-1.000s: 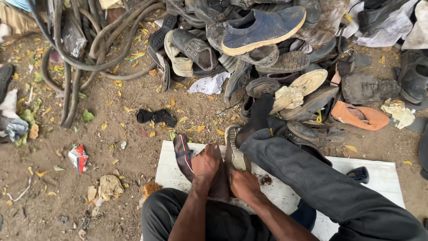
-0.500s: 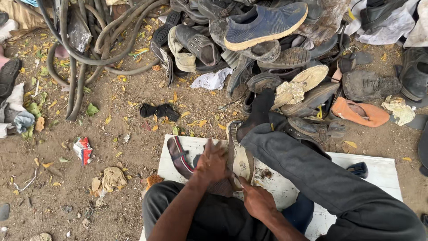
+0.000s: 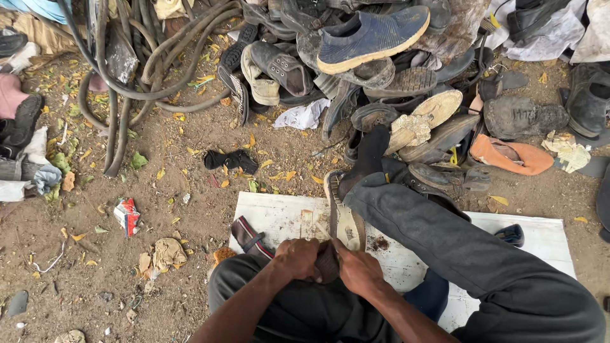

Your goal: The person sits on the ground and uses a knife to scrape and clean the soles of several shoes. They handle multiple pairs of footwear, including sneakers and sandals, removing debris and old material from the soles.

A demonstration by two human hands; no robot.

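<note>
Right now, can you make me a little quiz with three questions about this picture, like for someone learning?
1. True or false: both hands grip the same shoe.
2. What lies under the shoe being held? A) a white board B) a green mat C) a metal tray
3. What colour is the shoe on top of the pile?

Key:
1. True: the left hand and right hand both clasp one end of the worn shoe, whose pale sole shows.
2. A: the white board lies on the dirt beneath it.
3. Blue: the blue shoe with a pale sole sits on the pile of old shoes.
</note>
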